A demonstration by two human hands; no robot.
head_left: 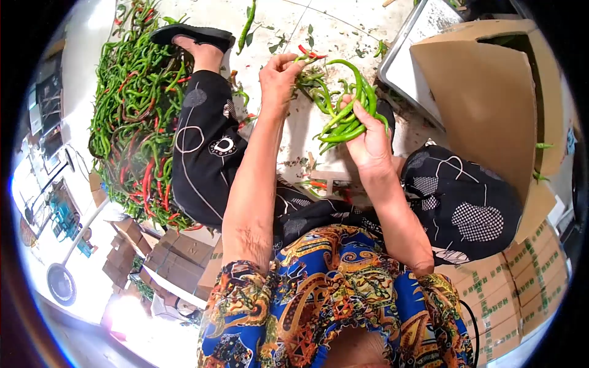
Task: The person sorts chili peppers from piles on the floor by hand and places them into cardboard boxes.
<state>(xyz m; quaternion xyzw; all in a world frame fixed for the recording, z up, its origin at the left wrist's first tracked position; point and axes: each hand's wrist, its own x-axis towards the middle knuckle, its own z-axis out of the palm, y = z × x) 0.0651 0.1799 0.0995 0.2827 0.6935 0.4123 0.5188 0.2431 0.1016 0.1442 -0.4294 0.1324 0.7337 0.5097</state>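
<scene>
My right hand [371, 138] is wrapped round a bunch of long green chili peppers [346, 126], the thumb lying across them. To its left, my left hand [280, 83] is closed in a pinch on a small red-and-green chili pepper [311, 55] whose tip sticks out past the fingers. Below and between the hands, more green peppers [316, 83] lie on the floor, partly hidden by the bunch. A large heap of green and red chili peppers [132, 116] spreads on the floor beside my left leg.
An open cardboard box [478, 92] stands at the right, against a metal tray [411, 67]. Stacked printed cartons [509, 294] are at lower right. Loose leaves and a single green pepper [247, 24] lie on the floor [276, 12] ahead. More cardboard boxes [178, 257] sit at lower left.
</scene>
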